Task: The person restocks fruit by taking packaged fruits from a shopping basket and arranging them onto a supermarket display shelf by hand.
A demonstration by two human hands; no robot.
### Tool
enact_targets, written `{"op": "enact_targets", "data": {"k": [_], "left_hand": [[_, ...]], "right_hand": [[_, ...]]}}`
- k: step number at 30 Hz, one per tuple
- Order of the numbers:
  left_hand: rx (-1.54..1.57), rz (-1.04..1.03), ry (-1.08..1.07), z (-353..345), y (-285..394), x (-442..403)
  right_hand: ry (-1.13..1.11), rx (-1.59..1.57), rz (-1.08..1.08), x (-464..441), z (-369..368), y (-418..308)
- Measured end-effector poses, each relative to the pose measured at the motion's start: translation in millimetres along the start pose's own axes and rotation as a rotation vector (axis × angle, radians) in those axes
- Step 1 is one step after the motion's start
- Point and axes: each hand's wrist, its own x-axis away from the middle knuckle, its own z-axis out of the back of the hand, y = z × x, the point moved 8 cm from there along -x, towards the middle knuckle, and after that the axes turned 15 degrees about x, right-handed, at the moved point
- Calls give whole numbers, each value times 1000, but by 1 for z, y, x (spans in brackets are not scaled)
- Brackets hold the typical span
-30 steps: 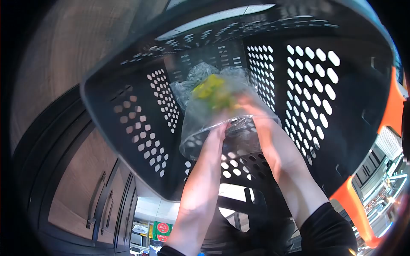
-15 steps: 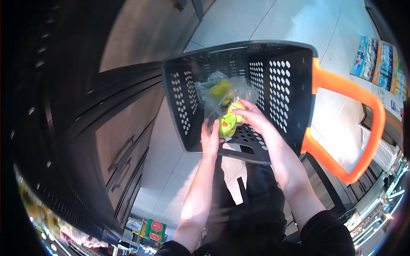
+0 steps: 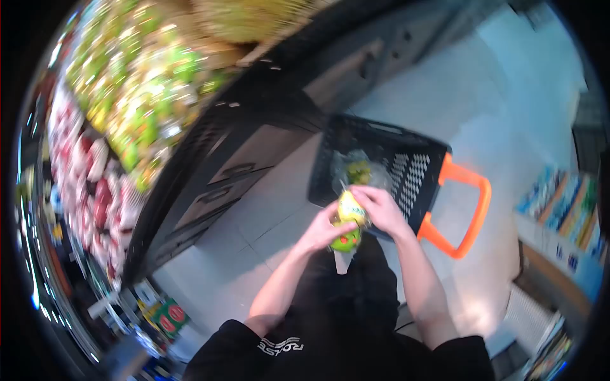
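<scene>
Both hands are closed on a pair of plastic-wrapped fruits [image 3: 351, 206], one yellow with printing and one green with a red mark. My left hand [image 3: 321, 230] grips them from the left, its thumb across the place where yellow meets green. Around the upper right of the yellow one curl the fingers of my right hand [image 3: 383, 213]. Just beyond, a black shopping basket [image 3: 375, 136] with an orange handle [image 3: 484, 197] sits below my hands. Inside it lies a clear plastic bag [image 3: 343, 162] with something yellow-green in it.
At upper left rises a produce stand with blurred green and yellow wrapped fruits [image 3: 143, 95], red items in white netting [image 3: 95, 178] and a spiky durian [image 3: 248, 19]. Dark cabinet fronts [image 3: 238, 159] run beneath. Colourful packets [image 3: 565, 203] line a shelf at right.
My hands have lifted the wrapped fruits up out of the basket and toward my body. The view has risen and turned, bringing the produce stand into sight; the basket looks smaller.
</scene>
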Motion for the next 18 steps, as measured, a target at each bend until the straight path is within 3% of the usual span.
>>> {"op": "enact_targets", "data": {"k": [7,10,18], "left_hand": [[-18,-117,159,-4,-3,88],[-17,-57,237,9,-14,119],[324,-342,348,91,27,186]], "right_hand": [[-234,-151,-136,34,-58,-1],[-282,-77,-173,41,-86,-14],[-250,0,42,26,-170,-123]]}}
